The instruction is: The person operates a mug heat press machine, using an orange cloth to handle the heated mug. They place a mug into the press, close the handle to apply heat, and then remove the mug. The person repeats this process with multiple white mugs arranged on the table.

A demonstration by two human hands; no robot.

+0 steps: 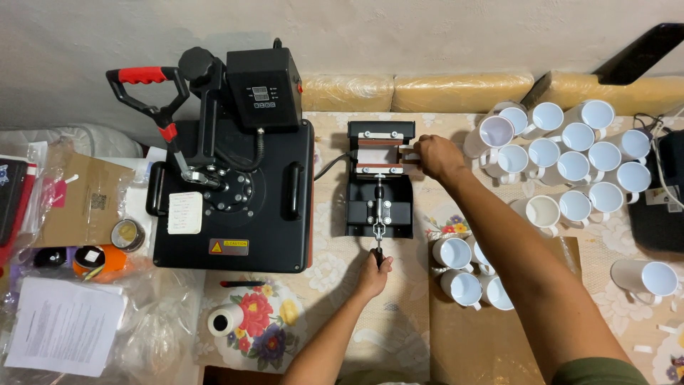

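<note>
A small black mug press (380,187) sits on the table beside a large black flat heat press (235,192). My left hand (373,274) grips the mug press's lever handle (379,251) at its near end. My right hand (436,157) reaches to the right side of the brown heating sleeve (379,153), fingers closed on a white mug (408,156) that is mostly inside the sleeve.
Several white mugs (570,153) cluster at the right, with more near my right forearm (463,274). A tape roll (225,320), pen, papers (64,324) and plastic bags lie at the left. A black device (659,199) sits at the far right.
</note>
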